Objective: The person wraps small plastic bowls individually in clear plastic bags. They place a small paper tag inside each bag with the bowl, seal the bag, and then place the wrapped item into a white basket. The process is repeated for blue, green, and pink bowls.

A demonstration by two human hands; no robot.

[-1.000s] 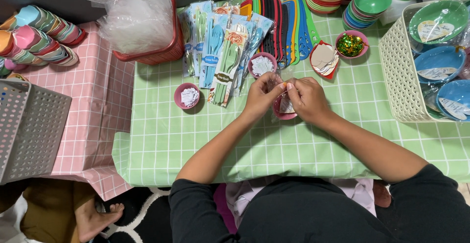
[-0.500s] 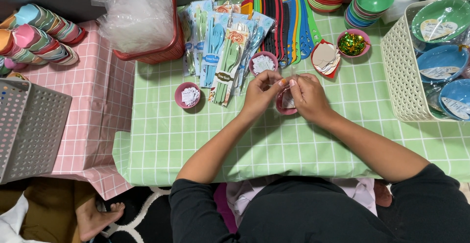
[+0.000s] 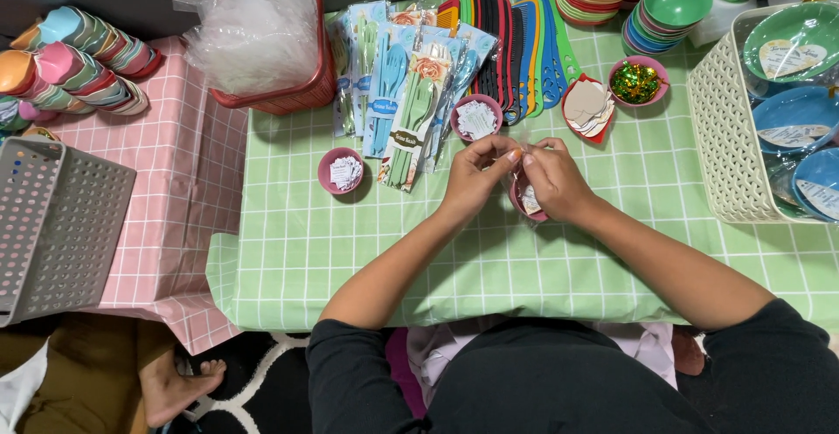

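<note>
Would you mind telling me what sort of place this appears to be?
Probably a home craft or party-favour packing table: green checked cloth, stacked coloured bowls, packaged cutlery sets, and someone's bare foot on the floor.

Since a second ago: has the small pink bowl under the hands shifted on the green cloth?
No. The small pink bowl sits in the same spot relative to the pink bowl of white paper bits and the white basket. Both hands stay bunched above it.

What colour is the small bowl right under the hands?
Pink. The bowl shows partly below the right hand in the head view.
</note>
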